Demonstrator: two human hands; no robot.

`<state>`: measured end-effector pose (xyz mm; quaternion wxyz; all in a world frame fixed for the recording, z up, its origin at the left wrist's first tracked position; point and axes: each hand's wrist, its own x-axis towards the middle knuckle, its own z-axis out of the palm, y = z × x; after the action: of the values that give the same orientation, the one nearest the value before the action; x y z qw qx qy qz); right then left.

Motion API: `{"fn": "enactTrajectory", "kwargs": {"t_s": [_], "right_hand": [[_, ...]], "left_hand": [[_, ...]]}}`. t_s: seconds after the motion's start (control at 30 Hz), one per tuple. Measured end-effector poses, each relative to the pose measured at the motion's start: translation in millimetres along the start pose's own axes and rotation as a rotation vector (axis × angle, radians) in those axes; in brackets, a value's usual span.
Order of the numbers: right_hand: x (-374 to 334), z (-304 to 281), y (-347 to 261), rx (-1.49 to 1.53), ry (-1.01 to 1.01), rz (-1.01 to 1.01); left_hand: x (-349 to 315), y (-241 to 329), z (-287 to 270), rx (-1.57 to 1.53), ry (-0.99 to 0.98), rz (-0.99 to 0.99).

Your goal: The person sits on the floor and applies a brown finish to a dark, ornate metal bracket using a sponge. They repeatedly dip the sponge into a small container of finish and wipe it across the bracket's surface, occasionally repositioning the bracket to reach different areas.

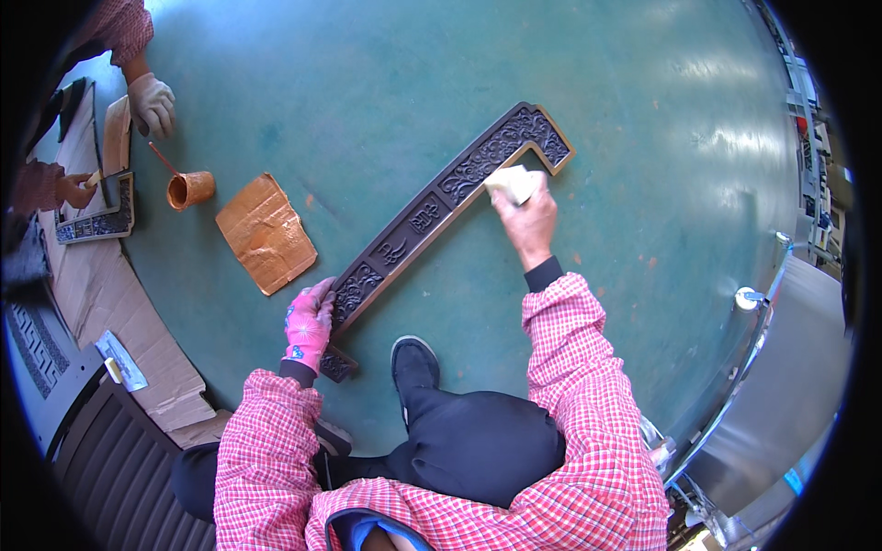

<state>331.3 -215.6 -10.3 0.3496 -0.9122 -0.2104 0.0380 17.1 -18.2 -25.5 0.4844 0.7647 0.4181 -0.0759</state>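
A long dark carved panel (pixel 432 207) with scrollwork and a hooked far end lies slantwise before me; bronze-gold colour runs along its near edge and round the hook. My left hand (pixel 310 321), in a pink patterned glove, grips the panel's near-left end, with its fingers closed over the edge. Bare, my right hand (pixel 530 216) pinches a pale cream sponge (pixel 514 184) against the golden edge by the hook. The underside of the sponge is hidden.
Left of the panel lie a cardboard piece (pixel 266 234) smeared with copper paint and a paint pot (pixel 191 189) with a stick. Farther left, a co-worker's gloved hand (pixel 152 104) is near another carved piece (pixel 101 220). Dark slatted panel (pixel 129 459) at lower left; metal sheet (pixel 781 367) at right.
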Motion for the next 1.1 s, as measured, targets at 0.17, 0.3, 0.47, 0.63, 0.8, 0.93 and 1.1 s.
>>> {"fn": "enactTrajectory", "kwargs": {"t_s": [0.17, 0.3, 0.47, 0.63, 0.8, 0.93, 1.1], "right_hand": [[-52, 10, -29, 0.044, -0.296, -0.101], [-32, 9, -28, 0.112, -0.013, 0.014], [-76, 19, -35, 0.038, -0.257, -0.045], [-106, 23, -58, 0.182, -0.346, 0.03], [-93, 19, -76, 0.213, -0.267, 0.001], [-98, 22, -103, 0.259, -0.351, -0.051], [-77, 38, -152, 0.178, -0.439, -0.392]], "left_hand": [[2, 0, 3, 0.031, 0.0, 0.016], [8, 2, 4, 0.049, 0.006, 0.06], [12, 4, 18, 0.05, -0.012, 0.066], [20, 16, 19, 0.074, 0.019, 0.088], [11, 33, -26, 0.323, -0.013, 0.325], [-9, 50, -112, 0.572, -0.349, 0.292], [-20, -7, -183, 0.51, -0.212, 0.082]]}}
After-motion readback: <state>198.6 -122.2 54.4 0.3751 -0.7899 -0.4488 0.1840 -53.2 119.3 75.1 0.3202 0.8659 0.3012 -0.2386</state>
